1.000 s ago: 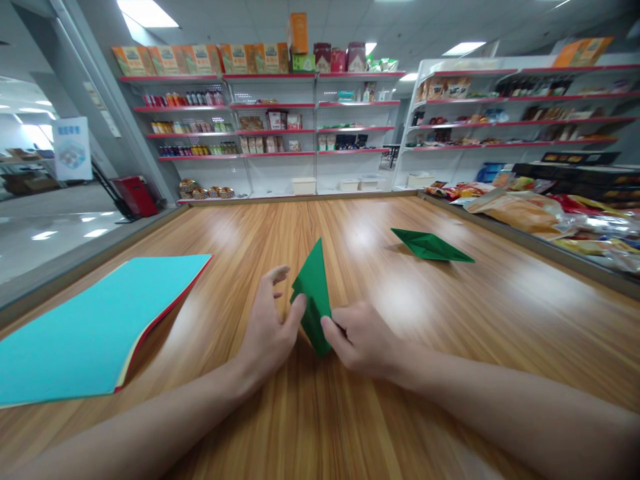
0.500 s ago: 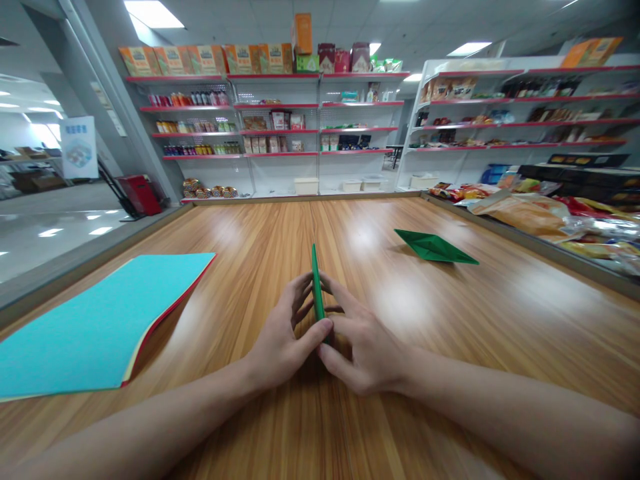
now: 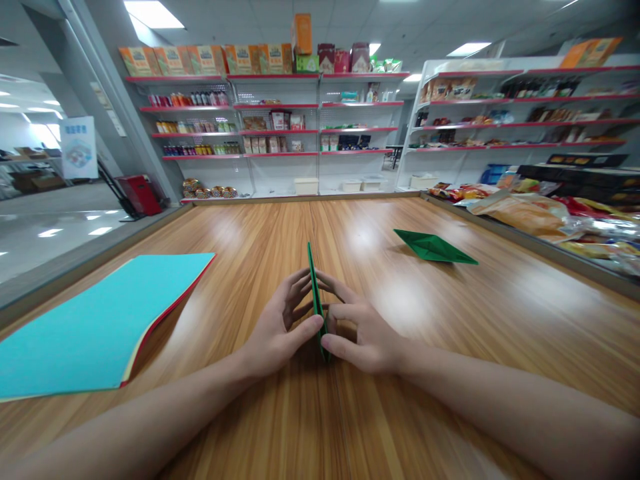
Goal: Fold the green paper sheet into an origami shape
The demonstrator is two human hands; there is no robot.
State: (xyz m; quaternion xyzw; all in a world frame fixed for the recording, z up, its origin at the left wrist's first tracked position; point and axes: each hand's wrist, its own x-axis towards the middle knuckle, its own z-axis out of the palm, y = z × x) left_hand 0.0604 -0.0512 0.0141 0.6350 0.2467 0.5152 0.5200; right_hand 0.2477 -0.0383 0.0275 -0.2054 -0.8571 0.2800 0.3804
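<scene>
Between my hands a folded green paper (image 3: 315, 287) stands on edge, seen almost edge-on, with a narrow gap showing between its layers. My left hand (image 3: 283, 323) grips it from the left, thumb on its near part and fingers against its far side. My right hand (image 3: 367, 333) holds it from the right, thumb and fingertips touching its face. Some fingertips are hidden behind the paper. Farther off to the right, a green paper boat (image 3: 435, 248) with pointed ends lies on the wooden table (image 3: 270, 427).
On the left of the table lies a stack of coloured paper sheets (image 3: 105, 327), light blue on top with yellow and red edges below. Packaged snacks (image 3: 530, 213) fill the area beyond the right rim. Stocked shelves (image 3: 280, 153) stand behind the table.
The folded paper has tilted slightly, its top moving left, and its layers now show a gap. My left thumb has shifted slightly up and left; my right hand has risen a little.
</scene>
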